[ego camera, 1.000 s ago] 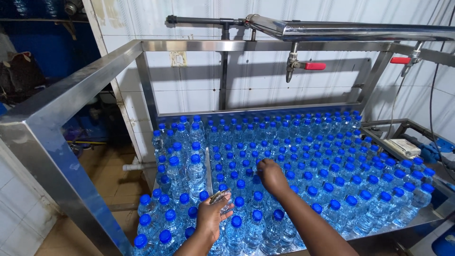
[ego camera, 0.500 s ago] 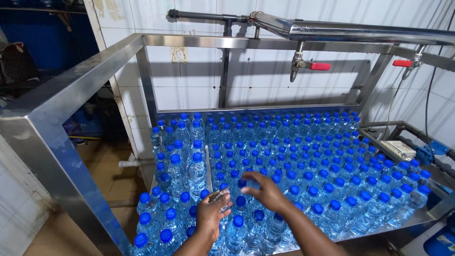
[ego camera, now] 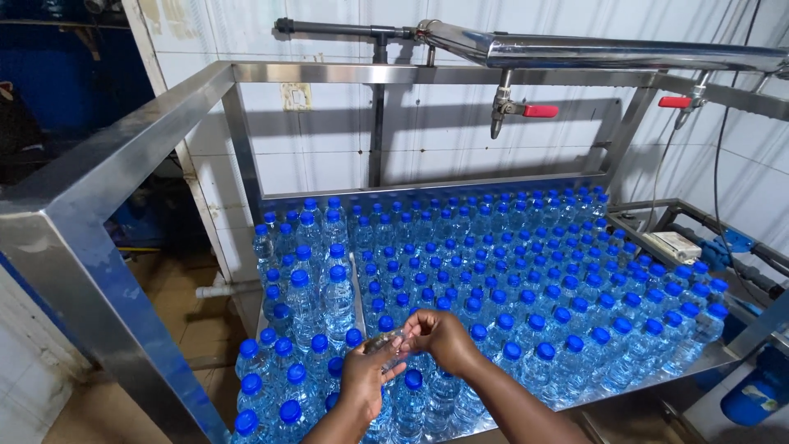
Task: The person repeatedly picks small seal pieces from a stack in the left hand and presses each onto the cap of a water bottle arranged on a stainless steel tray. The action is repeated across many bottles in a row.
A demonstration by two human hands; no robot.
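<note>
While our hands are meeting, we are pinching a clear film.
Left hand (ego camera: 367, 376) and right hand (ego camera: 440, 337) are closing fingertips on the clear film (ego camera: 386, 341) above the blue-capped water bottles (ego camera: 493, 279).

a: what's visible of the person?
b: just 2 forearms + hands, coming up from bottom edge of frame. left hand (ego camera: 367, 374), right hand (ego camera: 444, 337).
a: sleeves? gloves?
b: none in shot, arms bare right to the frame edge, hands bare too. no watch, no wristband, no rings that i can make out.
a: nails, marks?
b: too small to tell. fingers slim, knuckles show on right hand. right forearm shows more length than left, which is cut off early by the frame.
</note>
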